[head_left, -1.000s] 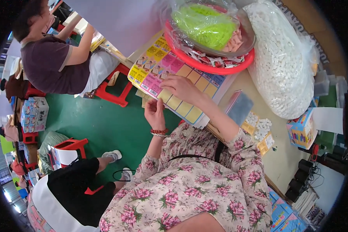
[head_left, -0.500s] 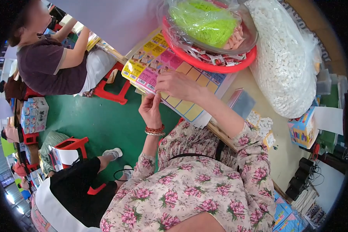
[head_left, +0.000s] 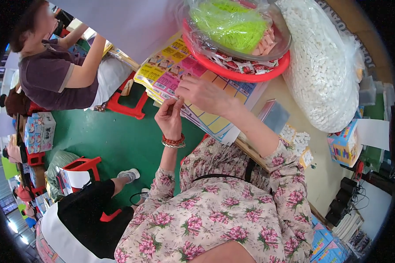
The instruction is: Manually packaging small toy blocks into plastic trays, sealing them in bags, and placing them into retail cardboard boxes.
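Note:
A stack of printed sheets (head_left: 216, 117) in yellow, pink and blue lies along the table's left edge, its corners fanned a little. My left hand (head_left: 169, 117), with red beads at the wrist, is closed in a pinch just off the sheets' near-left edge. Over the sheets, my right hand (head_left: 205, 95) has its fingers curled, their tips close to the left hand's. A small pale bit shows between the two hands; what it is, I cannot make out.
Behind the sheets stands a red basket (head_left: 261, 79) of small wrapped packets, topped by a bowl with a bagged lime-green bundle (head_left: 228, 26). To the right lie a big bag of white pieces (head_left: 322, 74) and a colourful box (head_left: 344, 142). Another person (head_left: 59, 74) sits at far left.
Both hands have shifted slightly, the left one a little lower and to the left. The top sheets have slid a little left and now look more fanned.

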The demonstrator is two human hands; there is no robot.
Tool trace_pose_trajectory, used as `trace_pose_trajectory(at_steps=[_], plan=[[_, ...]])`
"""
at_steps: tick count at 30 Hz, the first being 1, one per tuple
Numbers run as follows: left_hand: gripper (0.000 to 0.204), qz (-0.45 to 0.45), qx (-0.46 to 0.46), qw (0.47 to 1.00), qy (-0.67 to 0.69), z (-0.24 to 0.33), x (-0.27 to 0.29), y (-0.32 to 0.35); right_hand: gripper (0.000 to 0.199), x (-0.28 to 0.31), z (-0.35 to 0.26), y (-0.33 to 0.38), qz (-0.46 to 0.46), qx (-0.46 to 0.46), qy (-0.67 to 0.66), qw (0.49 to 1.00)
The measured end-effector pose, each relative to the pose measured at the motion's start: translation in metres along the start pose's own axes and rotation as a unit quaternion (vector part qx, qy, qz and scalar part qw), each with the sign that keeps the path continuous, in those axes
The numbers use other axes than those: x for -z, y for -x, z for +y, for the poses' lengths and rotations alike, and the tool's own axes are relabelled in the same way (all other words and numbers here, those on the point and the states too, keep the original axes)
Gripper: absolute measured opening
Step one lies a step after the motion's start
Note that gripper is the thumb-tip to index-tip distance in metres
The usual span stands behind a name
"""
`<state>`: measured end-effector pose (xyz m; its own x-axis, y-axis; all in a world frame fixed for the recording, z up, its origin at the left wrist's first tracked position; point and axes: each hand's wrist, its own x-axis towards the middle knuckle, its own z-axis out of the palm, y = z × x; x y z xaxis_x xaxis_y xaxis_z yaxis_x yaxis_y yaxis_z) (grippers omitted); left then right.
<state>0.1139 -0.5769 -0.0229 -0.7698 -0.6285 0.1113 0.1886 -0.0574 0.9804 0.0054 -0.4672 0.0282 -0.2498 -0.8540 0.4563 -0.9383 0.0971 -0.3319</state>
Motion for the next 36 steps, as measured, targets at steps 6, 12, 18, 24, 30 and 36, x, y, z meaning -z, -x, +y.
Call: trace_pose_trajectory(at_steps=[6, 12, 18, 24, 30, 36], plan=[[0.006, 0.005, 0.017, 1.0, -0.003, -0.001, 0.002, 0.002, 0.013, -0.01, 0.012, 0.0, 0.032, -0.085, -0.078, 0.993], [0.006, 0.004, 0.02, 1.0, 0.009, 0.002, 0.002, 0.005, 0.012, -0.003, 0.003, 0.003, 0.02, -0.022, -0.119, 0.992], [0.006, -0.022, -0.006, 1.0, 0.021, 0.001, 0.001, 0.0, 0.011, 0.008, -0.004, -0.003, 0.0, -0.024, -0.062, 0.998], [0.006, -0.027, -0.009, 0.999, 0.024, 0.0, 0.0, -0.004, 0.012, 0.006, -0.001, -0.002, 0.037, -0.005, -0.073, 0.997], [0.005, -0.038, -0.011, 0.999, 0.001, -0.002, 0.005, -0.004, 0.008, 0.005, 0.004, -0.009, -0.009, -0.038, -0.098, 0.994], [0.006, -0.047, -0.005, 0.999, 0.013, -0.001, 0.003, -0.004, 0.006, 0.007, 0.001, -0.007, 0.002, -0.031, -0.082, 0.996]])
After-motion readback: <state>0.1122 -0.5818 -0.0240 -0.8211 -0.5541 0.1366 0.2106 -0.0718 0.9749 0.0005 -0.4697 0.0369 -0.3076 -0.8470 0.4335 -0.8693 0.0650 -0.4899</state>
